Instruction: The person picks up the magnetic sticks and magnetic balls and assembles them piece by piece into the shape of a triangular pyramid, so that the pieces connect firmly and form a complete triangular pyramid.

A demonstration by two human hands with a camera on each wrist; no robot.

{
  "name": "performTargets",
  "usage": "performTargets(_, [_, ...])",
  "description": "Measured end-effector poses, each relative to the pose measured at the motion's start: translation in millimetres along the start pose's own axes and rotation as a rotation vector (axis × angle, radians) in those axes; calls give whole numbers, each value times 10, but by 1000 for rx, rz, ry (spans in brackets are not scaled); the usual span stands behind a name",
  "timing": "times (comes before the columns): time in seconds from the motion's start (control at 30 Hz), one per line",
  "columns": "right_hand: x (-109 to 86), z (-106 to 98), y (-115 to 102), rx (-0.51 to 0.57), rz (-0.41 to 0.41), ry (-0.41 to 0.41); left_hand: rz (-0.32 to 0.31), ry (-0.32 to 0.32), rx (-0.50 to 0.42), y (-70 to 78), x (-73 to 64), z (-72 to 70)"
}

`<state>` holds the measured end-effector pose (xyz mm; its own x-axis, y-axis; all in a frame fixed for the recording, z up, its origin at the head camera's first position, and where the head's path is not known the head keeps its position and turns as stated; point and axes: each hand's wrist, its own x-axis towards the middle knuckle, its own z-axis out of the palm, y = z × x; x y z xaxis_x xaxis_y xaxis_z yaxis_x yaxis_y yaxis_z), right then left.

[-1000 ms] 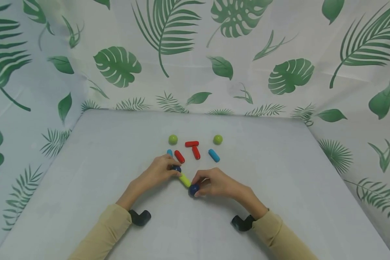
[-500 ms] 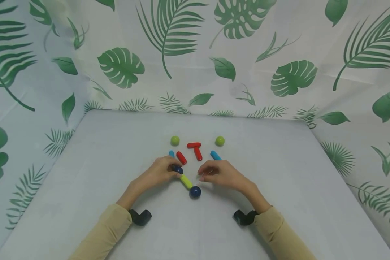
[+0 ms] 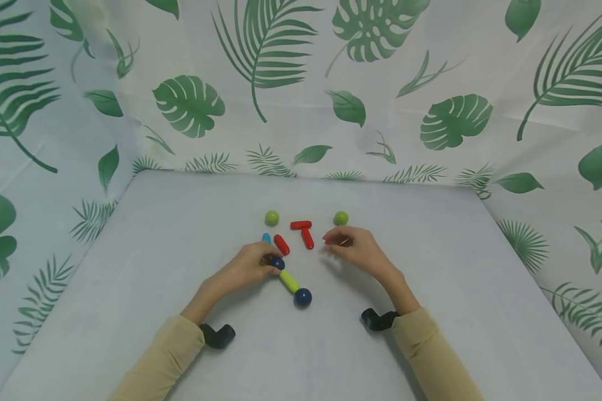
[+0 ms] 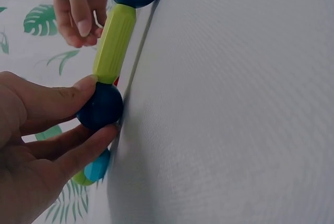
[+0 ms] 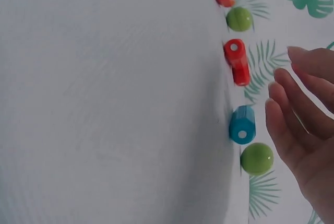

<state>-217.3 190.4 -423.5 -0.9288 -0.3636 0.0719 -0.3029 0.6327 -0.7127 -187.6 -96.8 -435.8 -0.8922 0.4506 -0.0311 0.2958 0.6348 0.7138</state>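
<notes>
My left hand (image 3: pixel 246 268) pinches a dark blue ball (image 4: pixel 102 106) between thumb and fingers. A yellow-green rod (image 3: pixel 289 282) joins that ball to a second dark blue ball (image 3: pixel 302 297), which lies nearer my body. To the right, my right hand (image 3: pixel 358 249) hovers over the table with its fingers loosely bent and nothing in them. Close by its fingertips, a blue rod (image 5: pixel 242 125) shows in the right wrist view; the hand hides it from the head view. A green ball (image 3: pixel 341 218) lies just beyond this hand.
Near the middle, two red rods, one crosswise (image 3: pixel 301 225) and one lengthwise (image 3: pixel 307 238), form a T. Left of them lie another red rod (image 3: pixel 281 244), a partly hidden blue rod (image 3: pixel 266 238) and a green ball (image 3: pixel 272 218). Leaf-patterned cloth (image 3: pixel 291 133) borders the white table (image 3: pixel 190 211).
My right hand has let go of the nearer dark blue ball and moved away and to the right, over the blue rod. My left hand keeps its pinch on the other ball.
</notes>
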Motion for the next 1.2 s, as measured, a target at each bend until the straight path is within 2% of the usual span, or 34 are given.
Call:
performTargets(0.2, [40,10,86,-20,22,66,1,6,-1,-9,1,8])
performTargets(0.3, [59,10,115,-16,69,80,6,3,-4,-13,-2,3])
performTargets(0.7, [141,3,198,-9,243,10,18,13,18,-27,10,21])
performTargets(1.0, [204,40,155,-86,267,-19,32,5,24,-27,-8,-24])
performTargets(1.2, [158,40,119,-84,196,-82,29,-5,30,-46,18,-14])
